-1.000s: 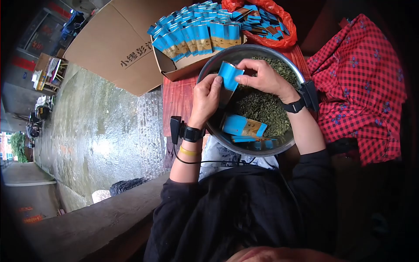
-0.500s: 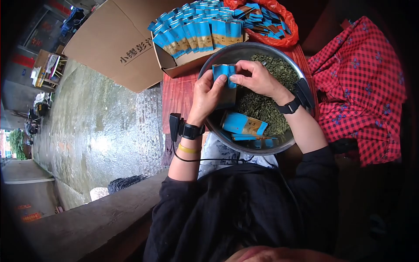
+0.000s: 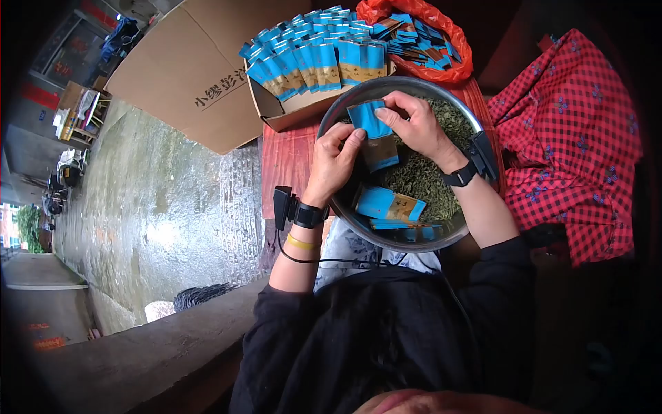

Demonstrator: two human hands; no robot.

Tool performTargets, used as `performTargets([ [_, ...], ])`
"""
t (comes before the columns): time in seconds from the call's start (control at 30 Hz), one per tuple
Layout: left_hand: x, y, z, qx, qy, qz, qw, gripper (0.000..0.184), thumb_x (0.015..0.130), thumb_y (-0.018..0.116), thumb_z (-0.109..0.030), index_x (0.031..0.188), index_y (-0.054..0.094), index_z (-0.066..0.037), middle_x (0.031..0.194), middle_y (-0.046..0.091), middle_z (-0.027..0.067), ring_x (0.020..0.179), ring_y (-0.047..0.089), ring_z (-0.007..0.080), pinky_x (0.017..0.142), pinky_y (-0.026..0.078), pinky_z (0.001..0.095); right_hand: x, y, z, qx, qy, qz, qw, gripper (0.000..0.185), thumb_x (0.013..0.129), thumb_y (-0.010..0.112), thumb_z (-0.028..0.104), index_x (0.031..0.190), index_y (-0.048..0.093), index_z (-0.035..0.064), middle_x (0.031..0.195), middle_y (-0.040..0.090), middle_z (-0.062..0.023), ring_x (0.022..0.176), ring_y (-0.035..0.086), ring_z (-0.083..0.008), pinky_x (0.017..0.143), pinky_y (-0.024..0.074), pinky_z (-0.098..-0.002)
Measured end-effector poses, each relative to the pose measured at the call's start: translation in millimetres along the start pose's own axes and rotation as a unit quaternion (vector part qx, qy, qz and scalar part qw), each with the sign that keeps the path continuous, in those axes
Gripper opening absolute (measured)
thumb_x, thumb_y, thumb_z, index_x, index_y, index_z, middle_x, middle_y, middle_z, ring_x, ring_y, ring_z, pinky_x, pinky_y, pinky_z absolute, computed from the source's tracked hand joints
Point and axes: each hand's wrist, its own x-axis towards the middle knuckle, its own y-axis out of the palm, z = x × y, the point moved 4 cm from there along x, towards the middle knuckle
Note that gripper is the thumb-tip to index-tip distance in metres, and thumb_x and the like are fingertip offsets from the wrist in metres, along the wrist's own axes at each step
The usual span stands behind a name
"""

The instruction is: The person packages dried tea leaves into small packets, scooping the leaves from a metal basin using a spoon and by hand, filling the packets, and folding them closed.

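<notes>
A blue-and-brown tea packet [image 3: 370, 119] is held upright over a metal basin [image 3: 329, 103]. My right hand [image 3: 422, 131] pinches its upper right edge between thumb and fingers. At its left edge, my left hand [image 3: 334, 162] is closed, with thumb and forefinger together on the packet's side. The packet's top looks flat; whether it is sealed, I cannot tell. Loose dried green tea leaves [image 3: 441, 190] fill much of the basin. Several more packets [image 3: 389, 205] lie inside the basin near its front rim.
Beyond the basin, a cardboard tray [image 3: 293, 119] holds rows of upright packets. A red plastic bag [image 3: 463, 65] with loose packets stands beside it on the red wooden table [image 3: 289, 155]. Red checked cloth [image 3: 572, 138] hangs at right. A large cardboard box flap [image 3: 183, 76] rises at left.
My hands have moved slightly apart. The packet's upper part, earlier partly covered by both thumbs, is now spread flatter and more visible. The whole view has shifted slightly.
</notes>
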Motion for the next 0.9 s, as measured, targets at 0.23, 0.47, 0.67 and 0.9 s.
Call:
performTargets([
  [0.23,-0.9,0.2,16.7,-0.102,-0.042,-0.042,0.993,0.022,0.094,0.064,-0.019,0.090,0.064,0.003,0.073,0.062,0.0037,0.068,0.054,0.0089,0.061,0.045,0.0267,-2.2,12.1,-8.2,0.123,0.044,0.108,0.986,0.023,0.092,0.068,0.023,0.089,0.060,0.0014,0.077,0.059,0.0013,0.073,0.053,-0.0041,0.064,0.0461,-0.0223],
  [0.47,-1.4,-2.2,12.4,-0.088,-0.057,-0.049,0.993,0.022,0.095,0.063,-0.019,0.093,0.065,0.002,0.072,0.062,0.0010,0.067,0.053,0.0069,0.059,0.045,0.0249,-2.7,8.8,-14.5,0.106,0.110,0.133,0.979,0.027,0.090,0.069,0.025,0.085,0.059,0.0002,0.069,0.056,0.0005,0.066,0.052,-0.0074,0.060,0.0446,-0.0250],
  [0.67,-0.9,-1.2,8.6,-0.095,-0.087,-0.012,0.992,0.020,0.095,0.062,-0.018,0.097,0.065,0.002,0.073,0.061,-0.0005,0.067,0.052,0.0058,0.059,0.044,0.0235,-2.6,6.7,-11.5,0.043,0.042,0.116,0.991,0.025,0.088,0.070,0.023,0.087,0.059,0.0003,0.072,0.060,-0.0018,0.069,0.054,-0.0090,0.063,0.0464,-0.0286],
  [0.9,0.6,3.5,-4.0,-0.200,-0.042,-0.096,0.974,0.033,0.093,0.065,-0.013,0.122,0.056,0.001,0.101,0.064,0.0043,0.085,0.058,0.0088,0.072,0.049,0.0245,-5.2,8.7,6.9,-0.077,-0.027,-0.010,0.997,0.019,0.089,0.066,0.016,0.089,0.056,0.0006,0.077,0.063,-0.0131,0.069,0.063,-0.0240,0.063,0.0496,-0.0348],
])
